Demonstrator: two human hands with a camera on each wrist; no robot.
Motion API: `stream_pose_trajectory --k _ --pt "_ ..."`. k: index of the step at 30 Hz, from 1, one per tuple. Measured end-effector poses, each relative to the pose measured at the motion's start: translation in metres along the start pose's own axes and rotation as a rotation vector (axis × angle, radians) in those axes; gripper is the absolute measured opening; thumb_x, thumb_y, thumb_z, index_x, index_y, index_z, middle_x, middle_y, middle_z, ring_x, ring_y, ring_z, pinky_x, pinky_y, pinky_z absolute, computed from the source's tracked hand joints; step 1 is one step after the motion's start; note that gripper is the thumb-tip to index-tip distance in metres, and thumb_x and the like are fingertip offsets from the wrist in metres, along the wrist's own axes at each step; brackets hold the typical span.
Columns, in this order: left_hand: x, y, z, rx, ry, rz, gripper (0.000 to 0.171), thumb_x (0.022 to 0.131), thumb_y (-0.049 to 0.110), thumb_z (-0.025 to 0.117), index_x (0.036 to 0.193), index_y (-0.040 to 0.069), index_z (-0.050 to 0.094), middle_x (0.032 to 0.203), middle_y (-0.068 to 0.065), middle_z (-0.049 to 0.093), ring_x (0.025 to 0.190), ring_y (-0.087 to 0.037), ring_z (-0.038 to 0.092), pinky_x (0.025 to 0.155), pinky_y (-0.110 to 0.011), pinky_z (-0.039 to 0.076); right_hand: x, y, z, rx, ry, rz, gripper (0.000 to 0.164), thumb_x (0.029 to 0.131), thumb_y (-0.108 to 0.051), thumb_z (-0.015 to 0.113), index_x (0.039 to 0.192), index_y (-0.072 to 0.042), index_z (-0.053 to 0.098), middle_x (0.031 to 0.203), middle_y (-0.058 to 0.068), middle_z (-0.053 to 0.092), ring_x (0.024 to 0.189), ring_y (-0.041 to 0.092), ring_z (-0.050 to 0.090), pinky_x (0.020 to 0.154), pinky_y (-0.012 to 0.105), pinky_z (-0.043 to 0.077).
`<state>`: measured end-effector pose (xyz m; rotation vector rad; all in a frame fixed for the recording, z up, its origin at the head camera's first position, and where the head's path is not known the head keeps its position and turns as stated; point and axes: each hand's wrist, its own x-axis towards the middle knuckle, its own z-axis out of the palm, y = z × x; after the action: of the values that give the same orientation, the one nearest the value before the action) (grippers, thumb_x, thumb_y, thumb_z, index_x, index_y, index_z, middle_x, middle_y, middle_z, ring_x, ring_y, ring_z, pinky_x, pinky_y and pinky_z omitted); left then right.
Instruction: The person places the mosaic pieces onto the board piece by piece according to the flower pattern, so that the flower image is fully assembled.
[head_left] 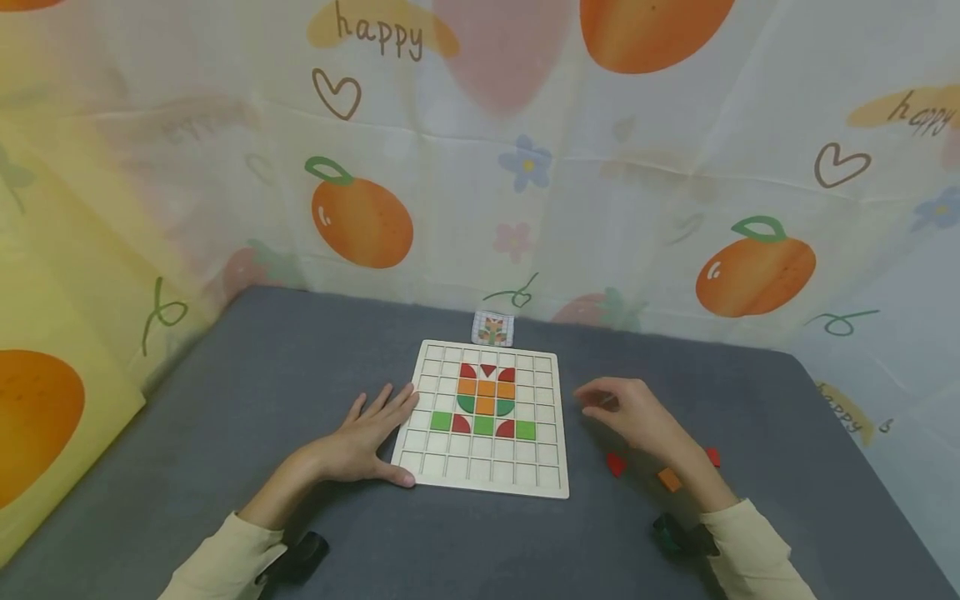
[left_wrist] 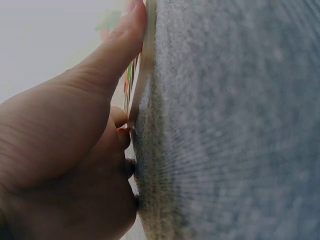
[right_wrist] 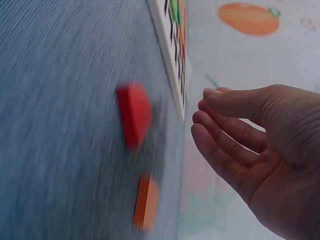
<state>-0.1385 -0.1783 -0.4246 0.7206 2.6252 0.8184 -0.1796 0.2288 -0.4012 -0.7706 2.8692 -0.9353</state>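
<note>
A pale wooden grid board (head_left: 435, 467) lies on the table, with red, orange and green pieces in its middle squares. The left hand (head_left: 367, 446) rests spread at the board's left edge, its thumb near the front corner and fingertips on the rim; the left wrist view shows the thumb (left_wrist: 112, 52) along that edge. To the right of the board, the right hand (head_left: 633, 417) hovers with loosely bent fingers and nothing visible in them. Below it lie a loose red piece (head_left: 616, 464) and an orange square (head_left: 670, 479), and another red piece (head_left: 713, 457) sits beside the forearm.
A small card (head_left: 492, 328) with a coloured pattern stands behind the board's far edge. The dark grey table (head_left: 360, 333) backs onto a printed fabric curtain (head_left: 450, 125). Black wrist straps sit at both sleeves.
</note>
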Motion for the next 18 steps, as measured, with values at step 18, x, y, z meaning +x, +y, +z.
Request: stream_pose_trajectory --k 18 --pt "0.000 0.002 -0.002 -0.025 -0.019 0.011 0.116 0.075 0.052 0.079 0.156 0.001 0.014 0.163 -0.019 0.005 0.147 -0.045 -0.005 0.110 -0.065 -0.010 -0.071 0.052 -0.049 -0.100 0.028 0.087 0.032 0.083 -0.002 0.075 0.115 -0.001 0.069 0.101 0.009 0.070 0.089 0.026 0.067 0.071 0.029 0.057"
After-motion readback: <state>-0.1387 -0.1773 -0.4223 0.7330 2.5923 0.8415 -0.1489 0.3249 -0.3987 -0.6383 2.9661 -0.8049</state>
